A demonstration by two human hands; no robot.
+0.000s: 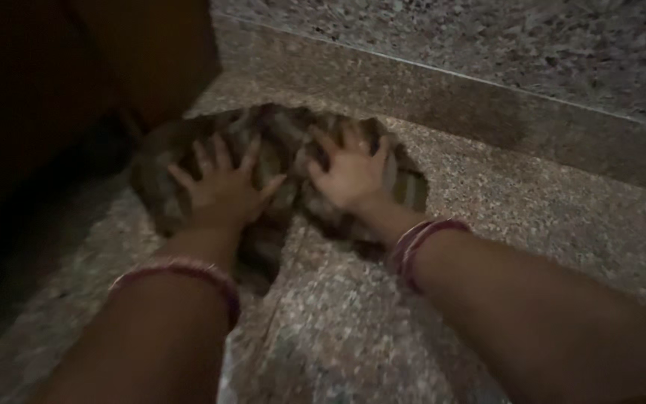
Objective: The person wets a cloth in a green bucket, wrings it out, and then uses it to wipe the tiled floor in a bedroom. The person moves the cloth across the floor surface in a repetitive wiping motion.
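Note:
A crumpled, dark striped cloth (pixel 278 138) lies bunched on the speckled granite floor (pixel 532 224) in the dim head view. My left hand (pixel 222 187) presses flat on its left part with fingers spread. My right hand (pixel 349 172) presses flat on its right part, fingers also spread. Both palms rest on top of the cloth; neither hand grips it. Bangles circle both wrists. The picture is blurred.
A low granite step or skirting (pixel 450 97) runs diagonally behind the cloth, with more speckled stone (pixel 562 45) above it. A dark wooden piece of furniture (pixel 76 82) stands at the upper left, with deep shadow beneath it.

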